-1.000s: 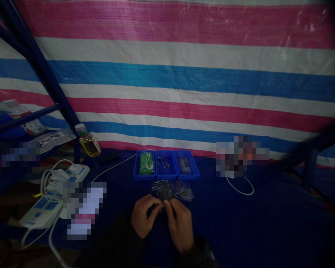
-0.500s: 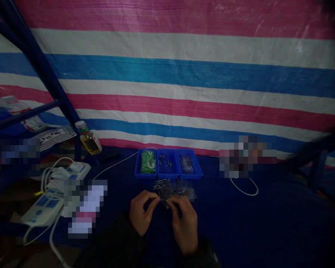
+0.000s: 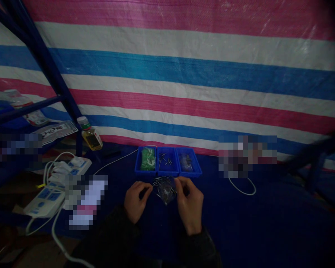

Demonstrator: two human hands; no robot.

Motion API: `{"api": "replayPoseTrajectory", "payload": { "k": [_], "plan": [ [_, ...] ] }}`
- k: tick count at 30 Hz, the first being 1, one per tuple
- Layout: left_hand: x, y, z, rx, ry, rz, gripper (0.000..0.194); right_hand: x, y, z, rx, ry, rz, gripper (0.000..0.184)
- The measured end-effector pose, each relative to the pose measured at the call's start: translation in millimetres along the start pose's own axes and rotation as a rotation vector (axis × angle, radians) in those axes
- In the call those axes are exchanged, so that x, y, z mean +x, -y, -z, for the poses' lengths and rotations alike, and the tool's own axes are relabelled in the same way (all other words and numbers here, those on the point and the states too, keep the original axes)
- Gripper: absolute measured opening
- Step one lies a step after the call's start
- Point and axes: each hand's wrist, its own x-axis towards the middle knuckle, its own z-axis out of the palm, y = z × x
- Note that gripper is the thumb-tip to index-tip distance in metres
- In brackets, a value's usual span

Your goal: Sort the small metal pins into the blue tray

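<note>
Clear plastic bag (image 3: 166, 192) is seen just below the centre of the frame, between the two hands, with small dark pieces showing through it. Its upper right edge is pinched between the thumb and fingers of the right hand (image 3: 190, 204). The thumb and fingertips of the left hand (image 3: 135, 201) are brought together at the bag's left; whether anything thin is held in them cannot be told. Behind the bag, loose metal pins (image 3: 158, 181) are heaped on the blue tabletop (image 3: 240, 223).

Beyond the heap, three blue trays are set side by side near the middle of the frame. A green packet (image 3: 147, 159) is held in the left tray (image 3: 138, 173), a few scattered pins (image 3: 169, 161) in the middle tray (image 3: 167, 173), and clear packets (image 3: 187, 162) in the right tray (image 3: 195, 173).

At the lower left, white plugs are fitted into a power strip (image 3: 39, 204). Above it, a bottle of yellow liquid (image 3: 92, 139) is tilted near a blue metal frame (image 3: 48, 69). A white cable loop (image 3: 247, 193) is laid at the right, and the background is filled by a striped sheet (image 3: 184, 70).
</note>
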Motion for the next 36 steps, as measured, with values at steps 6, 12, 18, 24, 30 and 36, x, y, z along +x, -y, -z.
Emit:
{"api": "replayPoseTrajectory", "payload": {
  "k": [6, 12, 18, 24, 30, 36],
  "plan": [
    [0, 9, -6.3, 0.217, 0.126, -0.098, 0.017, 41, 2, -11, -0.17, 0.092, 0.04, 0.033],
    [0, 3, -4.3, 0.244, 0.184, -0.068, 0.01, 13, -10, -16, -0.131, 0.141, 0.021, 0.028],
    [1, 1, -4.0, 0.216, 0.171, -0.073, 0.015, -26, -15, -15, -0.054, 0.185, 0.038, 0.025],
    [-1, -1, -3.8, 0.086, 0.099, -0.04, 0.019, -47, -22, -19, 0.013, 0.203, 0.135, 0.019],
    [-5, -8, -2.8, -0.075, 0.16, -0.168, 0.024, -45, -18, -18, -0.024, 0.242, 0.22, 0.018],
    [-6, -10, -0.8, -0.073, 0.154, -0.241, 0.021, -46, -14, -16, 0.011, 0.275, 0.251, 0.019]
  ]
}}
